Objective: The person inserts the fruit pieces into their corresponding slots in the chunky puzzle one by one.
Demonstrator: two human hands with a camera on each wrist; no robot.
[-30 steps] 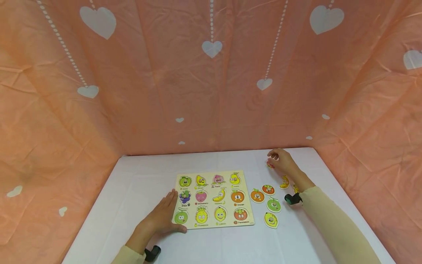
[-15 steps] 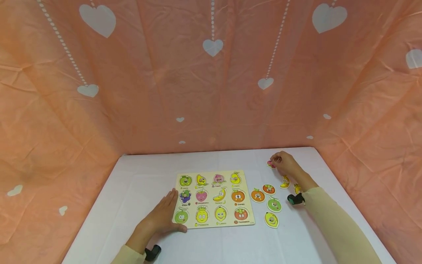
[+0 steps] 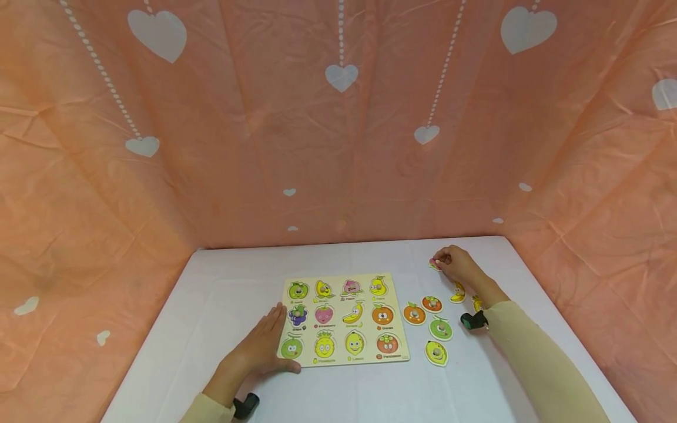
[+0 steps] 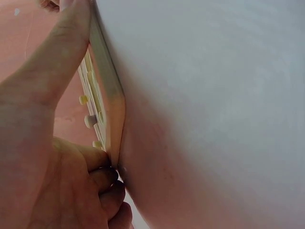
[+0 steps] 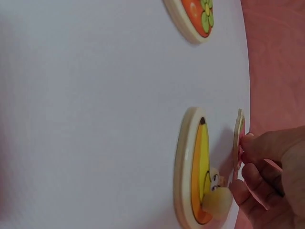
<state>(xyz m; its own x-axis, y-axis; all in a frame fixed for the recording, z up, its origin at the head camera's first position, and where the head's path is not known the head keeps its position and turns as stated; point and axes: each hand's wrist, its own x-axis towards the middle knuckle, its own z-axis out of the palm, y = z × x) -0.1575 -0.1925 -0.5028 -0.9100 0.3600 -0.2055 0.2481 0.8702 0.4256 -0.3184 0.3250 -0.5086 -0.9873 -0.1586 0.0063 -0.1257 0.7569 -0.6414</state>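
A wooden fruit puzzle board (image 3: 338,355) lies on the white table, with several knobbed pieces seated in its back row. My left hand (image 3: 259,343) rests along its left side, fingers stretched along the edge and thumb at the near corner. In the left wrist view the thumb (image 4: 57,52) presses the board's edge (image 4: 107,78). At the back right, my right hand (image 3: 459,264) pinches a pink strawberry puzzle piece (image 3: 433,264) by thumb and fingertips. That piece (image 5: 237,143) stands edge-on in the right wrist view, beyond a banana piece (image 5: 200,162) with a knob; the fingers partly cover it.
Loose between board and right arm lie an orange piece (image 3: 414,314), a persimmon piece (image 3: 432,304), a green melon piece (image 3: 441,329) and a lemon piece (image 3: 436,353). A pineapple piece (image 3: 477,303) sits by the right wrist. Pink cloth (image 3: 338,205) encloses the table's back and sides.
My right hand has come down slightly toward me and closed its thumb and fingertips on the strawberry piece. The left hand and the board stay in place.
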